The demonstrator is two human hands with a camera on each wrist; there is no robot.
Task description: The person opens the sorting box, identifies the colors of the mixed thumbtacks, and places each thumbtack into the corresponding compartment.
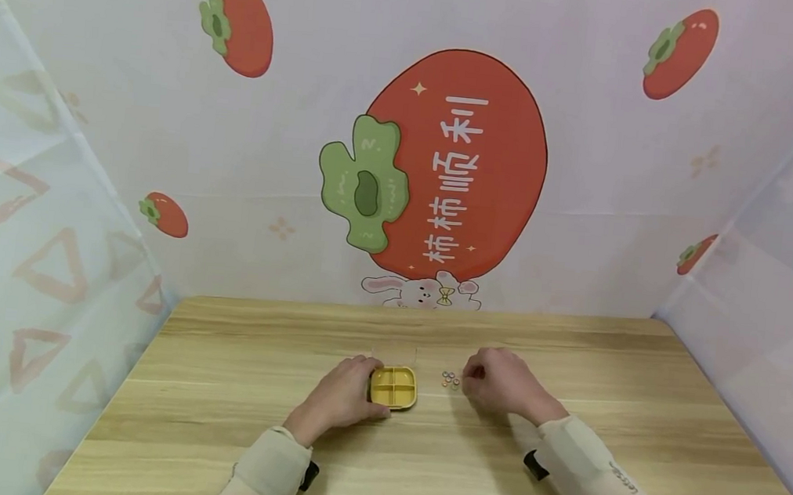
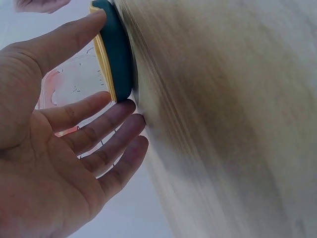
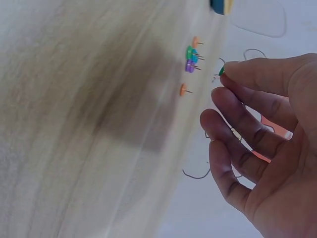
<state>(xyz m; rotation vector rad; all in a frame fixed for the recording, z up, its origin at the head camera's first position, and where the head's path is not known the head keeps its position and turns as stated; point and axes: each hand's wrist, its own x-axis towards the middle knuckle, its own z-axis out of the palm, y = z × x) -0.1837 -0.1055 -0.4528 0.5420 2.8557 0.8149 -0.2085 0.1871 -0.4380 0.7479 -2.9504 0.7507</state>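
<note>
My left hand (image 1: 344,392) grips a small yellow box (image 1: 393,389) with four compartments by its left side, thumb at the near edge and index finger at the far one. Its dark green outer wall (image 2: 120,54) shows in the left wrist view, where the other fingers are spread below. Between thumb and index finger, my right hand (image 3: 262,119) pinches a green thumbtack (image 3: 222,71), held up off the table. Several thumbtacks lie just left of that hand: a purple thumbtack (image 3: 189,66), an orange thumbtack (image 3: 183,90) and others, pins pointing outward from their flat heads.
Both hands work above a wood-grain table (image 1: 233,414). Faint edges of a clear lid (image 1: 417,355) rise behind the box. White panels with printed fruit stand at the back (image 1: 295,113) and sides. Dark wrist devices (image 1: 536,465) sit under the sleeves.
</note>
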